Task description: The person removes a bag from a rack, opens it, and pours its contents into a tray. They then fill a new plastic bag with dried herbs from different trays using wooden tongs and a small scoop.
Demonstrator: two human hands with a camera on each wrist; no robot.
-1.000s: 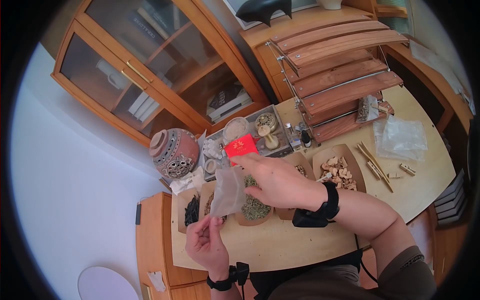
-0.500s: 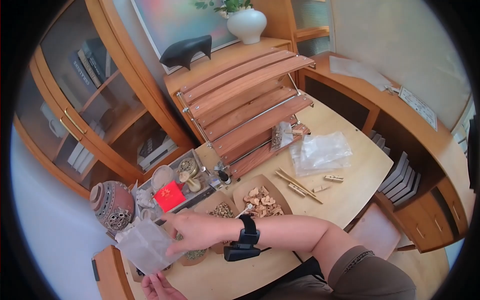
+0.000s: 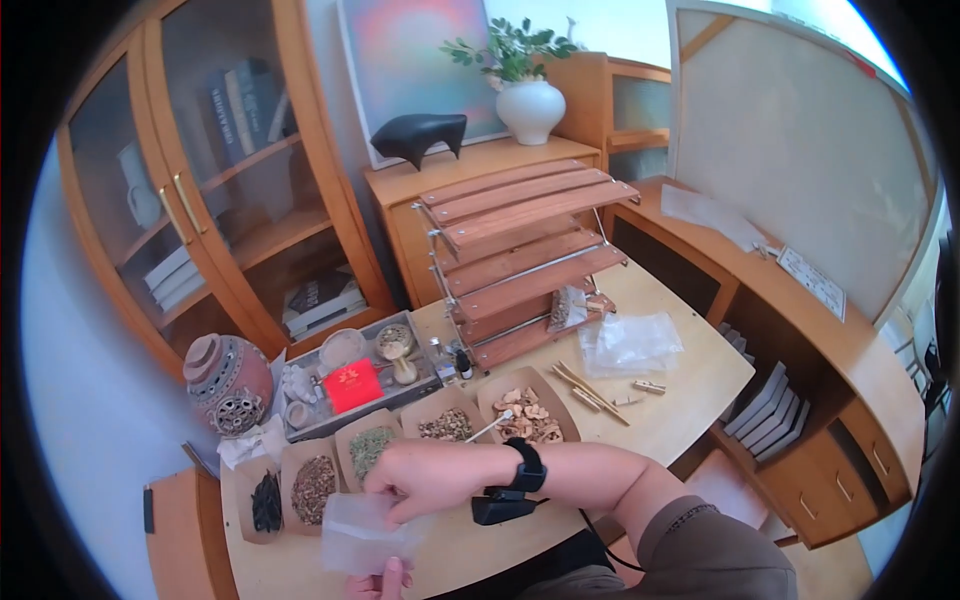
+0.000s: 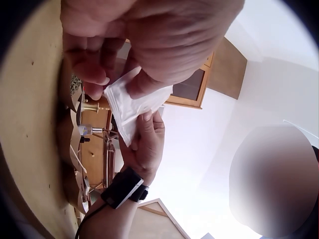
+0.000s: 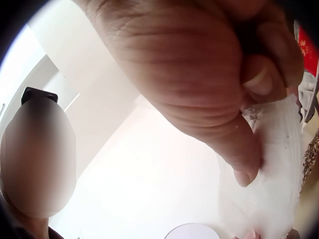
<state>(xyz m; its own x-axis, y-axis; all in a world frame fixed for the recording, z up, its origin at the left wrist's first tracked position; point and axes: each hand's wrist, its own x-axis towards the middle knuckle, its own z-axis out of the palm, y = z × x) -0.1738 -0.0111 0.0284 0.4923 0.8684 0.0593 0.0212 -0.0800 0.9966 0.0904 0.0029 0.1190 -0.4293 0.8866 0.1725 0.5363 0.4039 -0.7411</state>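
Note:
A small translucent bag [image 3: 352, 540] is stretched between both hands over the near side of the table. My right hand [image 3: 430, 480] grips its upper side, with the thumb [image 5: 244, 159] lying along the film. From below, my left hand [image 3: 378, 583] pinches the opposite edge between thumb and fingers; most of that hand is cut off in the head view. A ridged strip runs along one edge of the bag [image 4: 132, 107] in the left wrist view. Just beyond the hands lie dried green herbs [image 3: 370, 447], brown crumbly bits [image 3: 313, 490] and dark strips [image 3: 267, 503] in paper trays.
Farther right, trays hold mixed bits [image 3: 447, 424] and pale dried slices [image 3: 535, 418], with a white-tipped stick [image 3: 488, 428] across them. Wooden tweezers [image 3: 590, 392], clothespins [image 3: 648, 387] and clear bags [image 3: 632, 345] lie near a slatted wooden rack [image 3: 530, 290]. A red packet [image 3: 351, 386] sits in a grey box.
The head view has swung right, then partly back. The bag and both hands are now lower in view, nearer the table's front edge. My right hand's fingers have curled in on the bag.

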